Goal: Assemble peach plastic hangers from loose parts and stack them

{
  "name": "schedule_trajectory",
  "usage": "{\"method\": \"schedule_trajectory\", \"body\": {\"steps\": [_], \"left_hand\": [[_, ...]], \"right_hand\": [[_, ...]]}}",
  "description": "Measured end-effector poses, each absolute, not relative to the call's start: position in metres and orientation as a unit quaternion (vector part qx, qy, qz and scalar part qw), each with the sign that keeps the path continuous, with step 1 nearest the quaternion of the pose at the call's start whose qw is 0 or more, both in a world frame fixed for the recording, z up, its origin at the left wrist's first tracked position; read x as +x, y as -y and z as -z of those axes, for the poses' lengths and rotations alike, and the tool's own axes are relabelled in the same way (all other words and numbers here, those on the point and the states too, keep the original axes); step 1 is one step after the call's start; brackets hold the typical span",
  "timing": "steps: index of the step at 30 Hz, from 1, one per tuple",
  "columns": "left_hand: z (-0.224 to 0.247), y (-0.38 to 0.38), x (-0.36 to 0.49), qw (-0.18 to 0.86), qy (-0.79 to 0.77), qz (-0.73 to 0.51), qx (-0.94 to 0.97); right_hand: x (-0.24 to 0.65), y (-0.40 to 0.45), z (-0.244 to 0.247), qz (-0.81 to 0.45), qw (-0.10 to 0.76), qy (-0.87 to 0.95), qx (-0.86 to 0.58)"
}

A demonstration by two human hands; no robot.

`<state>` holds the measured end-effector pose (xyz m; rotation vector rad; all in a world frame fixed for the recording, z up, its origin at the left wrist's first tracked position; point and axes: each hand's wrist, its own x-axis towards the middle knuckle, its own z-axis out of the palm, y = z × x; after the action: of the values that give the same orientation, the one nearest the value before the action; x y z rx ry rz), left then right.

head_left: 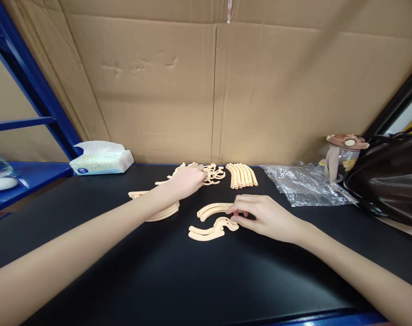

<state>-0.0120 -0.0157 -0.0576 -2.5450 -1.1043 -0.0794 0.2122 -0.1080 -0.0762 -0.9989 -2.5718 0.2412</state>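
My left hand reaches over a loose pile of small beige hook-shaped pieces at the back. Its fingers are bent and close together; what lies under the fingertips is hidden. My right hand has its thumb and fingertips pinched at the right end of a beige piece with a curved hook, which lies paired with a similar one. Just behind, two curved beige bars lie side by side, their right ends partly covered by the right fingers. Below my left forearm, a stack of curved beige bars is partly hidden.
A row of curved beige bars stands at the back of the black table. Crumpled clear plastic, a lidded bottle and a dark bag are at right. A tissue pack sits back left, against cardboard.
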Motion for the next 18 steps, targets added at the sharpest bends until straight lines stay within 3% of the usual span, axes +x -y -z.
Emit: {"method": "schedule_trajectory", "body": {"steps": [18], "left_hand": [[0.0532,0.0093,-0.0132,0.171,0.356,0.047,-0.917]], "right_hand": [[0.2126,0.1097,0.0720,-0.075,0.175,0.916,-0.354]]}}
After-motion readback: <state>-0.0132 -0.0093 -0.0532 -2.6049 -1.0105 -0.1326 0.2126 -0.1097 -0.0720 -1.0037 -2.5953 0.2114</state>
